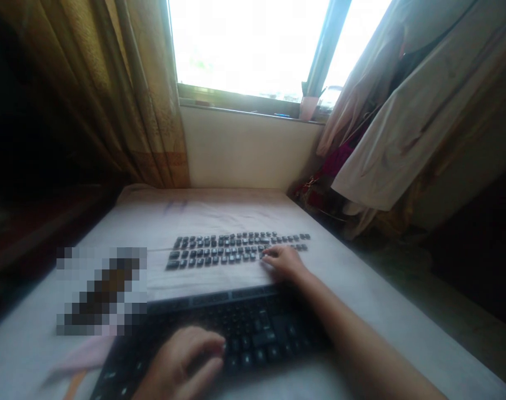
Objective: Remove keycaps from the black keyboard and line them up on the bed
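Note:
A black computer keyboard (pixel 244 319) lies in front of me, with part of its surface bare of keycaps. Over its left part is my left hand (pixel 181 358), fingers curved and the thumb apart from the forefinger; I see nothing between them. Beyond the keyboard, loose black keycaps (pixel 213 259) are laid out in several rows. My right hand (pixel 284 261) reaches past the keyboard to the nearer rows, thumb and fingertips closed together around what looks like a keycap (pixel 262 256). Blur hides the exact contact.
The pale sheet (pixel 319 278) covers a flat surface like a bed. A pixelated dark object (pixel 103 291) lies left of the keyboard, near a pinkish cloth (pixel 84 355). A curtain (pixel 148 111) hangs left of the window (pixel 248 44); clothes (pixel 386 133) hang at right.

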`<state>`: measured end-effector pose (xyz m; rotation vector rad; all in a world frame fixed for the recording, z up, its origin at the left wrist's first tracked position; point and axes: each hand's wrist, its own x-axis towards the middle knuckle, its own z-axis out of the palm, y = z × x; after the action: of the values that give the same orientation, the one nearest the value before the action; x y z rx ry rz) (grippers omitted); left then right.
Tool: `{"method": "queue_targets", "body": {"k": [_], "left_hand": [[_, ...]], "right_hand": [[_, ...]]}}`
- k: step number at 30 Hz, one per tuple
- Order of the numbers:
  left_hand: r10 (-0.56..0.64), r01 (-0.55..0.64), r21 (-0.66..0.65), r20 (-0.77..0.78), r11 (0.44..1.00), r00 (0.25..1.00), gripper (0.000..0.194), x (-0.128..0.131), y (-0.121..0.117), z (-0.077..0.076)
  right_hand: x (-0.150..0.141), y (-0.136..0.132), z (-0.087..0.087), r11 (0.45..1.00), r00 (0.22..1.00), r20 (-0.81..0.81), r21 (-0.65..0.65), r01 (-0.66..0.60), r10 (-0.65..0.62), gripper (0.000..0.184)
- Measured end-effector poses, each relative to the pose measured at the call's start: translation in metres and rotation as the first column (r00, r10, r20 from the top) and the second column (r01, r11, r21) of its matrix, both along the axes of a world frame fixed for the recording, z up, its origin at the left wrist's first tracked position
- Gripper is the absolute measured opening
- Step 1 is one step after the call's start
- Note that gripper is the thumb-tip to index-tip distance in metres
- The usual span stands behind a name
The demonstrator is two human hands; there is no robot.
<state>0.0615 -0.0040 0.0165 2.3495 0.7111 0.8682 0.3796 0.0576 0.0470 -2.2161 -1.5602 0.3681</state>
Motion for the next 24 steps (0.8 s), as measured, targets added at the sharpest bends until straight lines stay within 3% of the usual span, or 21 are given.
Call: {"method": "queue_targets", "body": {"k": [16,24], "left_hand": [[0.006,-0.006,-0.003,-0.014,1.000,1.000,0.016,0.0014,-0.0016,0.0037],[0.033,-0.039,-0.075,-0.071,0.996,0.997,0.015,0.0007,-0.0057,0.0057]], "right_hand": [[-0.0074,0.0033,-0.0008,0.998,0.992,0.125,-0.054,-0.016,0.023,0.027],[-0.0066,0.0034,-0.0015,0.998,0.993,0.121,-0.067,-0.011,0.019,0.027]]}}
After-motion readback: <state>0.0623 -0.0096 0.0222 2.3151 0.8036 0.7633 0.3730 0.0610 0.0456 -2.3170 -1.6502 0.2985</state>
